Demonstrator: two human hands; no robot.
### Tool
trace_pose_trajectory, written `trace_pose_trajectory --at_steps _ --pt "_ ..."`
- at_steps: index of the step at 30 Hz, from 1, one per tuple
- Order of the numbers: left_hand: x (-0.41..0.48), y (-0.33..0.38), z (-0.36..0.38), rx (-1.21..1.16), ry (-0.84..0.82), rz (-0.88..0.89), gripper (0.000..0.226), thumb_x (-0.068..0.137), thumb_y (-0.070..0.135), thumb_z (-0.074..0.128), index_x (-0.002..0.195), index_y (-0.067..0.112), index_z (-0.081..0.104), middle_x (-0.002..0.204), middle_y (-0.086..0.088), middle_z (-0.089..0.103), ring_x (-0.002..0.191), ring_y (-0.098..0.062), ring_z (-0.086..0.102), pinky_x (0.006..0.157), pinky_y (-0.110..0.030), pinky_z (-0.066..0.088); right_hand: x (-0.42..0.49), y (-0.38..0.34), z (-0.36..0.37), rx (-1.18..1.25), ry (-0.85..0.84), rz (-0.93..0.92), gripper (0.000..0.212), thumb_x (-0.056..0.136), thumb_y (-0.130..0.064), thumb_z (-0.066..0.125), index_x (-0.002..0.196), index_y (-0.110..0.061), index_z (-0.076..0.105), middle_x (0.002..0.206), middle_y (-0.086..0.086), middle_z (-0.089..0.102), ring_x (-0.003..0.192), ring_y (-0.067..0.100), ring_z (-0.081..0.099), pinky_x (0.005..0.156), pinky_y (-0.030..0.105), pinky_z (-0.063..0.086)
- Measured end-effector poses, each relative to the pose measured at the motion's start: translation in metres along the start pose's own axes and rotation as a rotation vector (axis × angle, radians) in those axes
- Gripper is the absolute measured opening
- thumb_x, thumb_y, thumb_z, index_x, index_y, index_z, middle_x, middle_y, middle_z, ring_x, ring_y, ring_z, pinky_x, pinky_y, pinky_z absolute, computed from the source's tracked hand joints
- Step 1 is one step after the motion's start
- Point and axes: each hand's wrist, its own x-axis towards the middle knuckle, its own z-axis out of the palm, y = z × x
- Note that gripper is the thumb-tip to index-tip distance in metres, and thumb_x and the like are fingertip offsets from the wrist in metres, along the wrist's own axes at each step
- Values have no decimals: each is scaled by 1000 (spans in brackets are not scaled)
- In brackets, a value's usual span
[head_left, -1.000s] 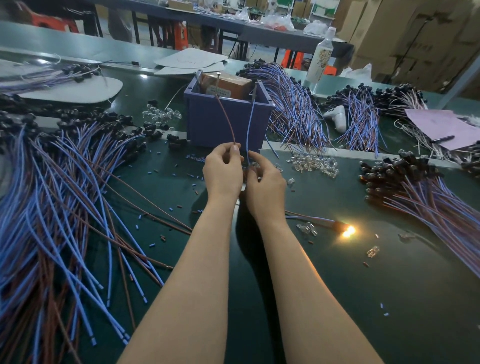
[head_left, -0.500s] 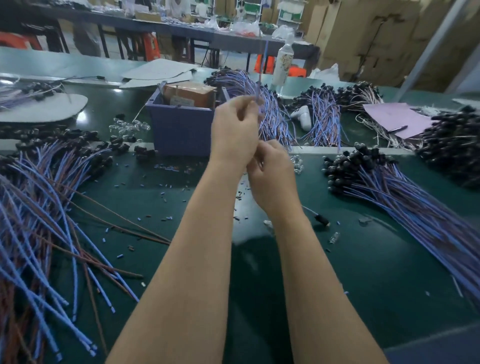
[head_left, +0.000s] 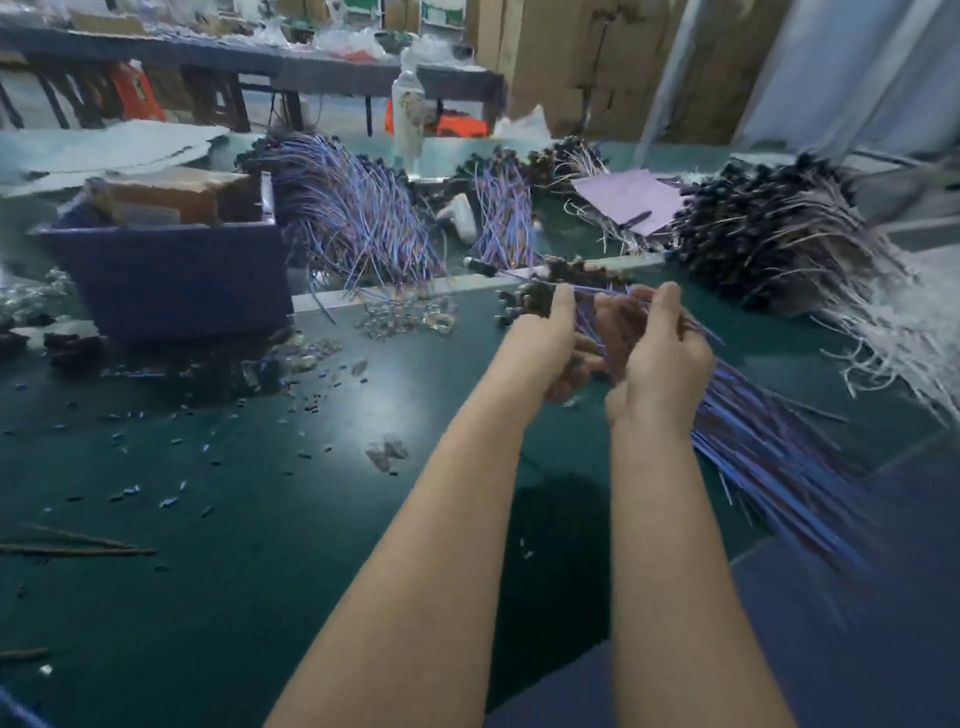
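The frame is motion-blurred. My left hand and my right hand are raised side by side over a pile of blue and brown wires with black caps at the right of the green table. A thin blue wire runs across between the fingertips of both hands, and both appear to pinch it. Its far end carries a black cap. My left hand's lower fingers are curled.
A blue bin holding a cardboard box stands at the left. Clear small parts lie beside it. Bundles of blue wire, a white-wire heap, purple paper and a bottle sit behind. Cut wire bits litter the table.
My head and both hands have swung right, from in front of the blue bin to over the right-hand wire pile. The wire that stood upright now lies across my fingertips.
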Motion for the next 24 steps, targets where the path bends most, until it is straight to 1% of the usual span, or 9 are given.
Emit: trace_pose_trajectory --at_steps 1,3,5,9,12,14,16,20,24 --pt "9 -1 9 -126 -23 -8 54 100 47 32 77 7 60 47 1 58 35 -11 49 40 -16 37 3 2 -8 36 19 42 36 100 -20 46 69 -7 58 49 -2 64 48 9 64 49 19 53" --pt "25 -1 25 -318 -22 18 42 103 36 35 76 11 55 42 7 45 29 -4 34 36 -13 26 12 7 -24 58 64 108 35 99 -22 47 71 -6 58 52 -1 65 50 9 65 50 18 52" --pt "40 -3 39 -406 -3 47 34 103 22 39 76 11 55 50 5 43 30 -2 33 33 -12 26 23 13 -39 13 103 174 37 99 -27 47 71 -6 58 50 -2 64 46 7 62 48 17 51" --pt "60 -13 61 -280 14 -9 33 99 7 44 68 5 52 60 -5 50 33 -5 45 38 -15 39 41 21 -59 -36 153 359 38 98 -32 49 70 -9 59 44 -6 61 39 2 57 40 14 46" --pt "76 -23 65 -92 35 -74 20 95 2 47 80 -4 59 79 -14 62 61 -19 61 56 -25 52 49 25 -64 179 135 456 29 98 -22 50 77 -2 56 49 3 64 45 7 63 46 16 52" --pt "84 -28 60 140 109 -17 22 93 12 52 94 -5 67 94 -14 69 86 -26 67 77 -32 56 50 29 -62 115 97 426 22 97 -12 50 79 -2 56 55 6 65 48 10 64 49 18 53" --pt "85 -28 51 286 164 50 28 90 22 55 89 -1 70 92 -16 72 89 -29 68 85 -35 55 50 36 -59 -272 35 301 16 95 -8 52 81 -8 59 70 8 67 57 12 64 56 23 55" --pt "81 -21 26 423 155 117 28 85 21 53 82 -1 70 81 -14 70 73 -28 61 71 -30 50 38 41 -50 -1219 -254 -2 15 87 -15 58 100 -18 66 102 8 67 95 27 63 87 41 51" --pt "64 -10 -2 291 232 172 18 85 19 48 75 10 60 71 -11 56 66 -24 45 63 -30 38 18 33 -30 -1555 -524 42 10 86 -17 60 91 -22 68 103 7 68 100 27 61 83 30 48"
